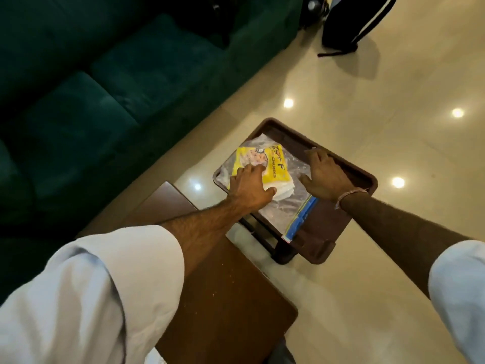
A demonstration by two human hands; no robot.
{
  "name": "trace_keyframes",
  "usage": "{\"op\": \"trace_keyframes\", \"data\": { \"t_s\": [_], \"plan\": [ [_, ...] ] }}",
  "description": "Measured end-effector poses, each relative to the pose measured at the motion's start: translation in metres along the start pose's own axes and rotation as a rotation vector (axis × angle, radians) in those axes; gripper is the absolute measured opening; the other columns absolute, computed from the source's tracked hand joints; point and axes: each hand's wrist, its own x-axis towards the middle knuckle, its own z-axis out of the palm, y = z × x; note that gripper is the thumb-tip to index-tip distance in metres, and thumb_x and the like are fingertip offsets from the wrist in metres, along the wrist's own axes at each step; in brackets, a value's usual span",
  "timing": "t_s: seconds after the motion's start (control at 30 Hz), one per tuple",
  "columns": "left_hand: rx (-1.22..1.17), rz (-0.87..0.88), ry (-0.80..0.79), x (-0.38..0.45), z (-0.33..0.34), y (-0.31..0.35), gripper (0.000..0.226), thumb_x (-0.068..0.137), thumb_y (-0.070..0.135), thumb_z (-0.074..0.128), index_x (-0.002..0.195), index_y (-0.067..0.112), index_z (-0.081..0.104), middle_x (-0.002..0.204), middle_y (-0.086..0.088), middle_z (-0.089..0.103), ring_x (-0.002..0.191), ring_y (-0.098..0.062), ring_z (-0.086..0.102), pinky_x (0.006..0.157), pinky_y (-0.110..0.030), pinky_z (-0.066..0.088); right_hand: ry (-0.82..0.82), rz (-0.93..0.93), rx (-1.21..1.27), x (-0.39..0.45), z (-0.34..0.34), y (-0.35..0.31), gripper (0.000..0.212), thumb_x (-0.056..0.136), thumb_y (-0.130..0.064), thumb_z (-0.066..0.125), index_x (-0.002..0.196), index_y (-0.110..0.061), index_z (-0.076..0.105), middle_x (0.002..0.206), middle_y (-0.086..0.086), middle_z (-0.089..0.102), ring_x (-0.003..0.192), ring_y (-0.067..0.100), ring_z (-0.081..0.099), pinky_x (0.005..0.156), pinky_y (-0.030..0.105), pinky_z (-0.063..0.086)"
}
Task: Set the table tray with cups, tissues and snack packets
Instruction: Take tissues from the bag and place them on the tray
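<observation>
A dark brown tray table (353, 168) stands on the floor ahead of me. On it lies a clear zip bag (286, 206) with a blue seal strip. Through the plastic I see a yellow snack packet (265, 158) and white tissues (284, 189). My left hand (249, 186) rests on the bag over the packet's near end, fingers curled down on it. My right hand (324, 174) lies flat on the bag's right side, fingers spread toward the tray's far rim. No cups are in view.
A brown wooden table top (223, 298) lies close under my left arm. A dark green sofa (91, 88) fills the left. A black bag (351, 22) stands on the glossy cream tile floor (380, 127) at the top right.
</observation>
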Motion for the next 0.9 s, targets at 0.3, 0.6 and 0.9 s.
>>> {"op": "trace_keyframes", "data": {
  "t_s": [0.3,0.6,0.9],
  "plan": [
    [0.011,0.056,-0.147,0.011,0.109,0.028,0.059,0.083,0.050,0.063,0.133,0.019,0.054,0.131,-0.010,0.054,0.124,-0.031,0.047,0.102,-0.048,0.040,-0.050,0.122,0.100,-0.017,0.081,0.062,0.054,0.093,-0.031,0.058,0.141,-0.012,0.039,0.138,0.015,0.045,0.122,0.035,0.049,0.102,0.049,0.046],
    [0.133,0.047,-0.110,0.025,0.143,0.048,0.055,0.080,0.046,0.071,0.121,0.016,0.050,0.124,-0.011,0.057,0.120,-0.032,0.051,0.101,-0.047,0.038,0.183,0.362,0.527,-0.018,0.112,0.063,0.025,0.086,-0.005,0.052,0.110,-0.011,0.048,0.100,0.010,0.063,0.094,0.031,0.062,0.085,0.046,0.051],
    [0.002,-0.032,-0.086,0.029,0.145,0.052,0.029,0.085,0.032,0.069,0.104,0.011,0.062,0.103,-0.010,0.067,0.098,-0.028,0.064,0.083,-0.040,0.054,0.254,0.752,1.088,-0.025,0.119,0.066,0.022,0.085,0.002,0.054,0.086,-0.015,0.067,0.088,0.013,0.074,0.066,0.017,0.070,0.066,0.032,0.061]
  ]
}}
